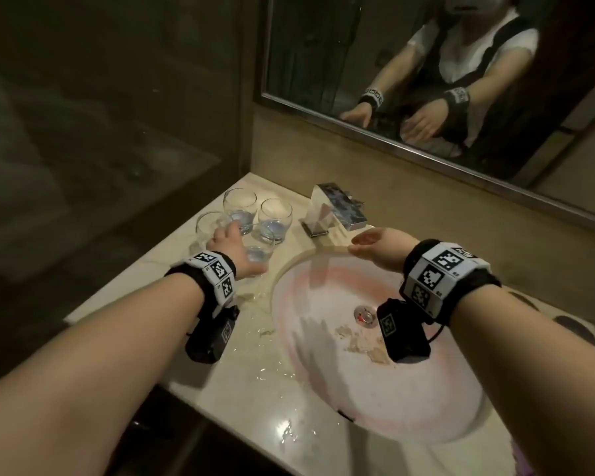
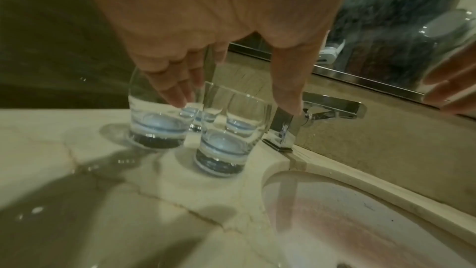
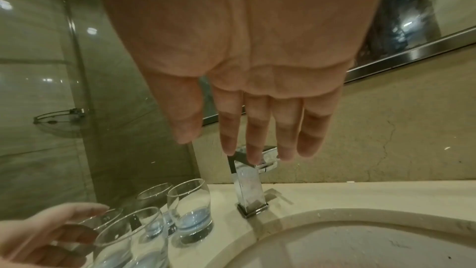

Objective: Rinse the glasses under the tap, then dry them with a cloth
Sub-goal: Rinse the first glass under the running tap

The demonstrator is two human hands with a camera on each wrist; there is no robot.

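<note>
Several clear tumblers with thick bluish bases stand in a cluster on the counter left of the sink, among them a back one [image 1: 240,207] and a near one [image 1: 260,250]. My left hand [image 1: 236,247] hovers over the cluster with fingers spread. In the left wrist view its fingers [image 2: 177,93] hang in front of the left tumbler [image 2: 159,121], and the thumb drops beside the near tumbler [image 2: 226,146]; no grip shows. My right hand [image 1: 364,243] is open, fingers straight [image 3: 257,140], just in front of the square chrome tap [image 1: 334,207] [image 3: 249,186]. No water runs. No cloth is in view.
The round basin [image 1: 409,389] has a drain at its centre. Puddles [image 1: 265,338] lie on the marble counter [image 1: 220,389] between the tumblers and the basin. A mirror [image 1: 426,63] hangs behind the tap. A glass partition [image 1: 117,97] closes off the left side.
</note>
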